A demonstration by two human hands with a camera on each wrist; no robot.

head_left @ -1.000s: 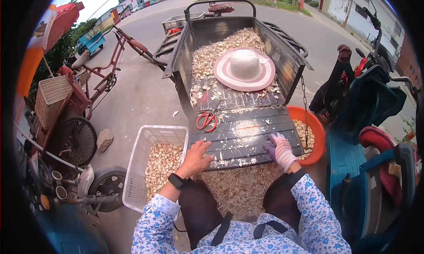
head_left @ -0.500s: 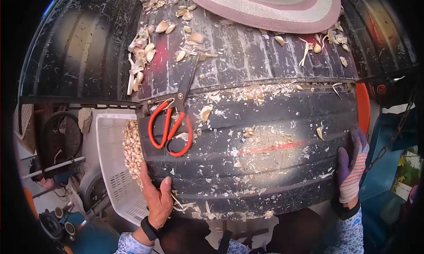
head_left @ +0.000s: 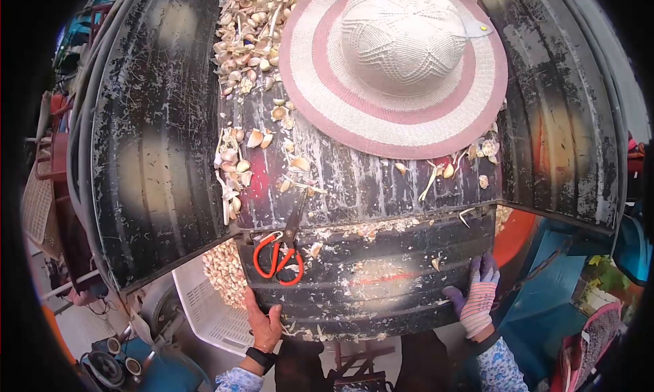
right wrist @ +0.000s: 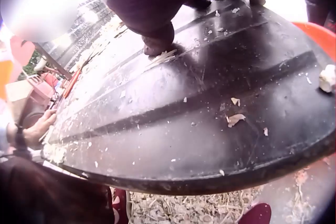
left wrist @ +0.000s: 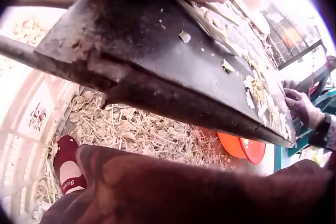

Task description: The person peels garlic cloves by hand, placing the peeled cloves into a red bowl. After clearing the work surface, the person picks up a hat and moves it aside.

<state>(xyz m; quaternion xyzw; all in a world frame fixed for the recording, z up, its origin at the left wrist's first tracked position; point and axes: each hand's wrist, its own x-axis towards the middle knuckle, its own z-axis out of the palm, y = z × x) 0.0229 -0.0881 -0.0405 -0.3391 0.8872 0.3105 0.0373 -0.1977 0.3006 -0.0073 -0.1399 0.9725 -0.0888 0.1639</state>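
Note:
The bare left hand [head_left: 264, 326] rests at the near left corner of the dark metal flap [head_left: 402, 256], fingers along its left edge and thumb on top. In a striped glove with purple fingertips, the right hand [head_left: 475, 298] lies at the flap's right edge, its thumb over the surface. Red-handled scissors [head_left: 279, 257] lie near the flap's left side, blades pointing away. Skins and bits of garlic are scattered over the metal. In the right wrist view the gloved hand [right wrist: 152, 3] touches the flap with its fingertips.
A pink-and-white hat [head_left: 402, 65] sits in the cart bed beside heaped garlic cloves [head_left: 252, 44]. Below left stands a white crate [head_left: 211, 310] with cloves; on the right, an orange basin [head_left: 514, 235]. Dark side walls [head_left: 157, 140] flank the bed. Husks [left wrist: 142, 129] cover the ground underneath.
Both hands have moved from over the flap's near part to its two side edges. The head view has come closer and tilted down, then shifted back up toward the hat. The scissors stay on the flap.

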